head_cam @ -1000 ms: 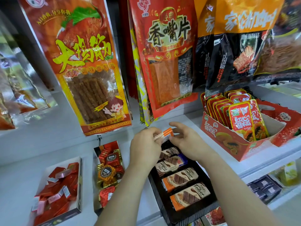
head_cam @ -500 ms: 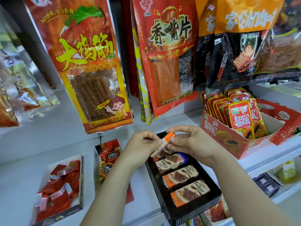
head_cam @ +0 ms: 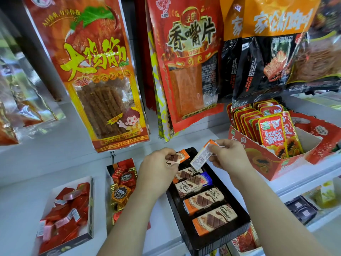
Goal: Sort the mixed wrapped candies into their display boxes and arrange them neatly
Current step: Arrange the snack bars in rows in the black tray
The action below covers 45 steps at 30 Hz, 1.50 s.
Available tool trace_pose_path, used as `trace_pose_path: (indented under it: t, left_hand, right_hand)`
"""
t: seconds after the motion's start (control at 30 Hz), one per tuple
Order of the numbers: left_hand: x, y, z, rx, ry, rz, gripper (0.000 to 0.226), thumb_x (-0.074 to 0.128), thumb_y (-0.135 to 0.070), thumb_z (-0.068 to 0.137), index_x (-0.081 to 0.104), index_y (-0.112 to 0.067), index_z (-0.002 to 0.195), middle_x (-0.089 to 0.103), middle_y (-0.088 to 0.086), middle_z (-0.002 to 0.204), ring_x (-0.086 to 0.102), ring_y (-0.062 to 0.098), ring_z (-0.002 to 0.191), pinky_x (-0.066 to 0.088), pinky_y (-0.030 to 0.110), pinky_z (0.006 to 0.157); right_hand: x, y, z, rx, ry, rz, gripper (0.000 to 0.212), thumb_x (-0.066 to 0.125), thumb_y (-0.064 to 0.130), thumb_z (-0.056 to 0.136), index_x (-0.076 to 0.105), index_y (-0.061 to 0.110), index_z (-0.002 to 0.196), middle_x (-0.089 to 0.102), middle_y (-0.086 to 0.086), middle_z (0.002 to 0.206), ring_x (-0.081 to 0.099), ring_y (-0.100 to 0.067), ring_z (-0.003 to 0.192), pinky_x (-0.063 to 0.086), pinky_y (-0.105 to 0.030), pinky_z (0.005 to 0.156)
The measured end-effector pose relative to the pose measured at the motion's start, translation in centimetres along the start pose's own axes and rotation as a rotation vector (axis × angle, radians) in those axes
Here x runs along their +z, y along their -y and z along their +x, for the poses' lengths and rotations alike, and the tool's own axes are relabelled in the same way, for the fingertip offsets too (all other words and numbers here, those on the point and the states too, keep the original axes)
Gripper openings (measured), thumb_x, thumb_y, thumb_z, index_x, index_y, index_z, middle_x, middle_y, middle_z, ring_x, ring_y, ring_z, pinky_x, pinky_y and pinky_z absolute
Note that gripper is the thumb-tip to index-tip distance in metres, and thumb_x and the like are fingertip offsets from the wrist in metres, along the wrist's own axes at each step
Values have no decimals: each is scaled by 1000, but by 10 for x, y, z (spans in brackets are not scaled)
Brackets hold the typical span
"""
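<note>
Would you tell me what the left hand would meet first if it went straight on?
Probably the white-backed bar pinched by the right hand: the left hand, holding its own orange bar, points toward it, though depth is unclear.

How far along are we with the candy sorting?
Done: four bars lined up in the tray. In hand: left hand holds a fifth bar, right hand a sixth bar, over its far end. Left: seat those, then tidy the jumbled red candies and foil candies.

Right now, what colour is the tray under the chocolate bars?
The tray is black; head view shows it best.
</note>
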<state>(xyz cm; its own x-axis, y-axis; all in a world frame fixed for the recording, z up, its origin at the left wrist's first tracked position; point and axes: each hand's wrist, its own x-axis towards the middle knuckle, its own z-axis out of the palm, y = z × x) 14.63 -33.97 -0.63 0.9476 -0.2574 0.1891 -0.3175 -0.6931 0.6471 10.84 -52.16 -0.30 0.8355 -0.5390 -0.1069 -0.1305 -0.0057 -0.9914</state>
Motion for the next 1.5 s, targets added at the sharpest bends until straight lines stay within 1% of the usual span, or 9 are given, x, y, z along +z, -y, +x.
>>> trace_pose_path:
  t: [0.1, 0.4, 0.6, 0.9, 1.07, 1.13, 1.27, 1.37, 1.5]
  left_hand:
    - [6, 0, 5, 47, -28, 123, 33, 65, -26, 88, 63, -30, 120, 64, -9, 119, 58, 13, 110, 47, 27, 87]
    - [26, -6, 12, 24, -70, 171, 13, 66, -25, 88, 67, -32, 99, 65, -13, 108, 56, 13, 82, 41, 25, 66]
    - [33, -7, 16, 29, -49, 165, 16, 64, -23, 90, 69, -31, 102, 64, -5, 108, 58, 16, 95, 43, 25, 71]
    - [31, -1, 12, 91, 78, 328, 28, 47, -20, 96, 70, -26, 110, 64, -2, 115, 53, 21, 108, 48, 37, 89]
    - [6, -14, 9, 63, 180, -232, 49, 57, -4, 86, 55, -37, 122, 58, -12, 118, 54, 5, 109, 47, 17, 82]
    - [0, -19, 8, 122, 308, -195, 50, 66, -6, 82, 57, -39, 119, 56, -15, 118, 53, 1, 108, 49, 18, 85]
    - [1, -23, 3, 107, 262, -238, 8, 70, -23, 87, 74, -29, 92, 71, -10, 85, 64, 3, 77, 54, 27, 74]
    - [4, -20, 3, 17, 247, -427, 14, 62, -18, 93, 73, -17, 84, 73, 0, 76, 68, 13, 70, 57, 38, 72]
    - [10, -19, 0, 89, 222, -232, 10, 77, -29, 79, 68, -26, 83, 67, -5, 79, 59, 4, 69, 48, 20, 65]
  right_hand:
    - [-1, -2, 2, -10, -84, 43, 4, 59, 8, 92, 62, 6, 90, 59, -12, 71, 53, -16, 56, 46, -31, 56]
    - [2, -6, 3, -7, -137, 58, 12, 57, 4, 90, 57, 14, 83, 58, -12, 66, 51, -21, 55, 47, -37, 64]
    - [0, -6, 4, -38, -207, 84, 16, 53, 10, 91, 63, 10, 104, 56, -8, 71, 48, -22, 63, 43, -38, 63]
    - [1, 2, -4, -68, -124, 101, 21, 46, 1, 93, 66, 7, 95, 53, -9, 74, 50, -14, 51, 51, -20, 49]
    - [0, 4, -5, -19, -24, 84, 21, 48, 1, 92, 64, 9, 82, 56, -10, 66, 53, -15, 49, 53, -24, 52]
    - [1, 5, -7, 39, 47, 95, 20, 49, 1, 92, 64, 8, 81, 55, -11, 62, 53, -16, 48, 51, -26, 52]
    - [1, 9, -10, 154, 144, 117, 14, 53, 10, 89, 66, 8, 84, 54, -9, 63, 52, -20, 50, 46, -28, 50]
    - [2, 11, -13, 157, 197, 117, 11, 53, 10, 89, 63, 5, 88, 50, -7, 60, 52, -19, 48, 43, -26, 48]
    - [3, 12, -17, 110, 210, 77, 14, 51, 6, 91, 63, 5, 84, 54, -7, 60, 60, -19, 50, 49, -25, 48]
